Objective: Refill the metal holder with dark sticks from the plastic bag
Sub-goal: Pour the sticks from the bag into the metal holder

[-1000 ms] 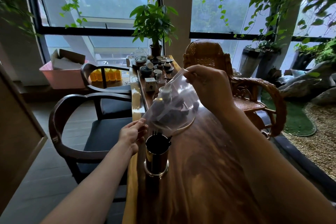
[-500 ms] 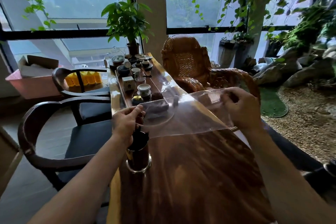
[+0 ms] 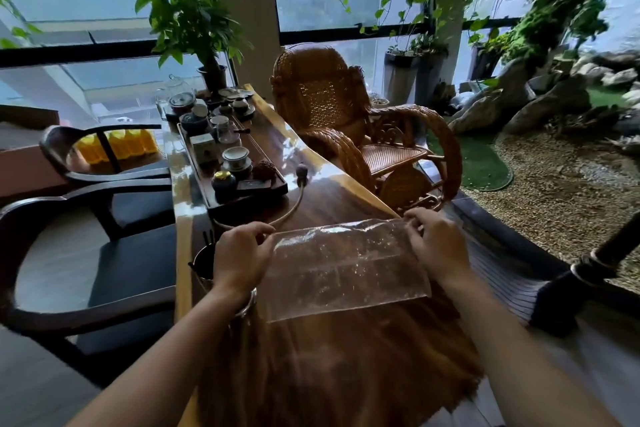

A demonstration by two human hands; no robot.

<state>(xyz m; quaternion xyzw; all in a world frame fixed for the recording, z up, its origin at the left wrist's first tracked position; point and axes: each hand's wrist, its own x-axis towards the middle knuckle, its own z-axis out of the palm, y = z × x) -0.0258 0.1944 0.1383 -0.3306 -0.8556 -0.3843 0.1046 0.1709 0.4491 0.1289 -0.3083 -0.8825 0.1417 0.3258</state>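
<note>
A clear plastic bag [image 3: 343, 274] is stretched flat between both hands above the wooden table [image 3: 346, 374]; I see no sticks inside it. My left hand [image 3: 239, 256] pinches its left edge and my right hand [image 3: 433, 246] pinches its right edge. The metal holder [image 3: 202, 260] stands near the table's left edge, mostly hidden behind my left hand and wrist. A few dark sticks [image 3: 209, 238] poke up out of it.
A tea tray [image 3: 211, 198] with cups and pots lies further back on the table, with a curved wooden tool [image 3: 294, 204] beside it. Dark armchairs [image 3: 86, 253] stand left, a wicker rocking chair [image 3: 346, 121] at the far right. Gravel and rocks lie to the right.
The bag was tilted with its mouth over the holder and held dark pieces; now it is pulled flat and looks empty. The view has shifted right and the holder sits behind my left hand.
</note>
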